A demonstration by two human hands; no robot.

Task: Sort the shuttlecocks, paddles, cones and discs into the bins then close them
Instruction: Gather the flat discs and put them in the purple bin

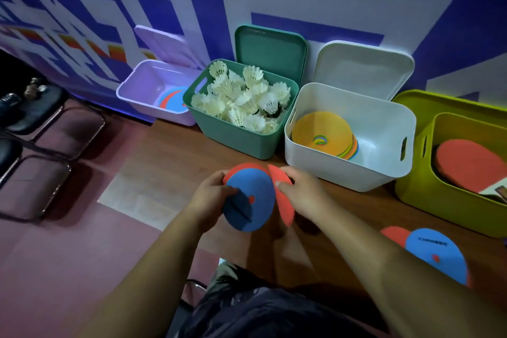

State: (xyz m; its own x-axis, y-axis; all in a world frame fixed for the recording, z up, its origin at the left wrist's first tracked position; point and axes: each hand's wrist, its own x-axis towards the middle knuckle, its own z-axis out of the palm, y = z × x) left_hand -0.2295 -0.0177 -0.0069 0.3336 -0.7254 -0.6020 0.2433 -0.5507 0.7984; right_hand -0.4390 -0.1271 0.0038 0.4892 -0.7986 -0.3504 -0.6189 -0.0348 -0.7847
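Note:
My left hand (210, 196) grips a blue disc (253, 200) with a red one behind it. Beside it, my right hand (303, 195) holds a red disc (284, 202) tilted on edge. Both are held above the wooden table (170, 162), in front of the bins. The lilac bin (137, 96) at the left has blue and red discs inside. White shuttlecocks fill the green bin (233, 140). In the white bin (351, 173) lie stacked flat cones, orange on top. The yellow-green bin (428, 200) at the right holds a red paddle (469, 164). Two more discs (436, 255) lie on the table at the right.
All the bins stand open, the lilac, green and white lids propped against the blue and white wall. Dark stools (41, 145) stand on the floor at the left. My lap is at the bottom of the view.

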